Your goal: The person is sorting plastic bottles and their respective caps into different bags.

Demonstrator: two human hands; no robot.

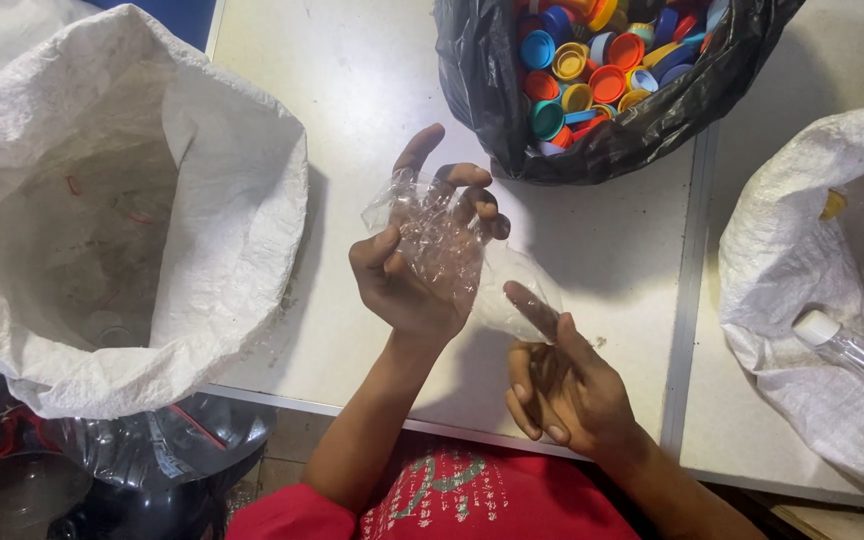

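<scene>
Left hand (414, 270) is gripping a crumpled clear plastic bottle (442, 250), fingers curled around it. Right hand (562, 385) at 5 o'clock is loosely curled, index fingertip touching the bottle's lower end. Black bag of caps (592, 80) sitting at 1 o'clock.

Bare table (372, 90) lies open at twelve o'clock of the hands. The black bag of caps (602, 90) blocks one o'clock, a white sack (222, 200) walls nine o'clock, and another sack (792, 260), probably bottle-filled, closes three o'clock.
</scene>
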